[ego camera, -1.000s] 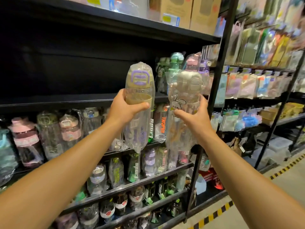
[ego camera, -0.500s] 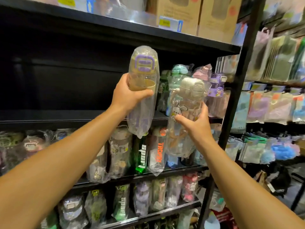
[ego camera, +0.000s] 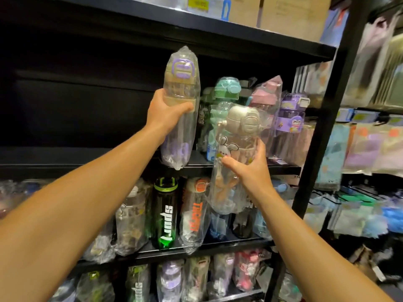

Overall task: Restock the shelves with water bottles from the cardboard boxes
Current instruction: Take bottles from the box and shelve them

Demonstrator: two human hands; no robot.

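Observation:
My left hand grips a clear water bottle with a purple lid, wrapped in plastic, upright and raised level with the dark upper shelf. My right hand grips a second wrapped bottle with a beige lid and a rabbit print, lower and to the right, in front of that shelf's front edge. Both bottles hang in the air, apart from the shelf board. Several wrapped bottles stand at the shelf's right end, behind the two held ones.
The left part of the upper shelf is dark with nothing visible on it. Lower shelves hold several bottles, among them a black "sport" bottle. Cardboard boxes sit on the top shelf. A black upright post bounds the rack on the right.
Both hands and bottles have come closer to the upper shelf; the view has moved in and up, so the shelf and its bottles look larger. The grips are unchanged.

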